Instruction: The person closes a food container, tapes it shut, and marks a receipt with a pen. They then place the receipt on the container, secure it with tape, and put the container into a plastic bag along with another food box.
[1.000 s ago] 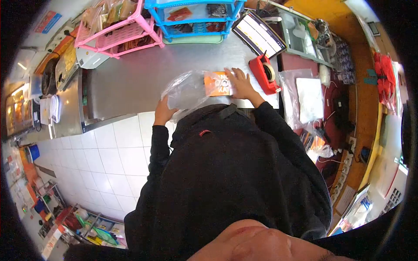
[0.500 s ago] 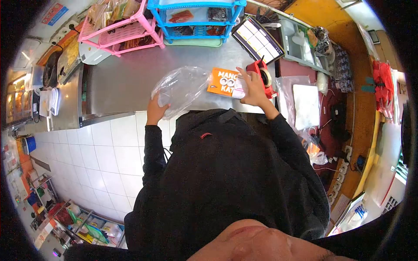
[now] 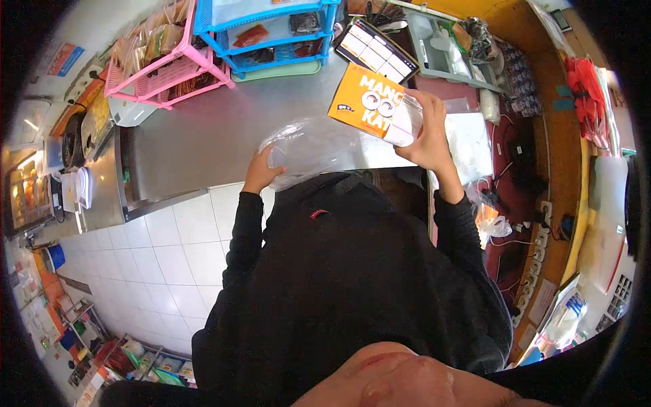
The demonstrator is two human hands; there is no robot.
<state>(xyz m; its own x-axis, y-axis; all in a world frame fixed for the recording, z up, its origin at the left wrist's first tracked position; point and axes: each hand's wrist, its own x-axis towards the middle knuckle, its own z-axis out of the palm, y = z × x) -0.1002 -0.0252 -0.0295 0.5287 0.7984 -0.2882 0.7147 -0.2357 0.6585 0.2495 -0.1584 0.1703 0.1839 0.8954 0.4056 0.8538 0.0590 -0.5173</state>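
My right hand (image 3: 431, 136) grips an orange-and-white cardboard box (image 3: 359, 112) printed with large white letters and two round eyes. The box is tilted and held up above the metal counter, with a white label on its near right side. My left hand (image 3: 263, 169) has its fingers and thumb closed on the edge of a clear plastic bag (image 3: 308, 146). That bag lies crumpled and wide on the counter's front edge, just left of the box.
The steel counter (image 3: 183, 149) runs leftward. Behind it stand a pink rack (image 3: 163, 74) and a blue tiered rack (image 3: 268, 37) of packets. A tablet (image 3: 376, 51) and a grey tray (image 3: 441, 54) sit at the back right. Cables lie on the dark red surface at right.
My right hand has lifted the box off the counter, up and towards me. The red tape dispenser is now hidden behind it. My left hand and the bag have shifted slightly right.
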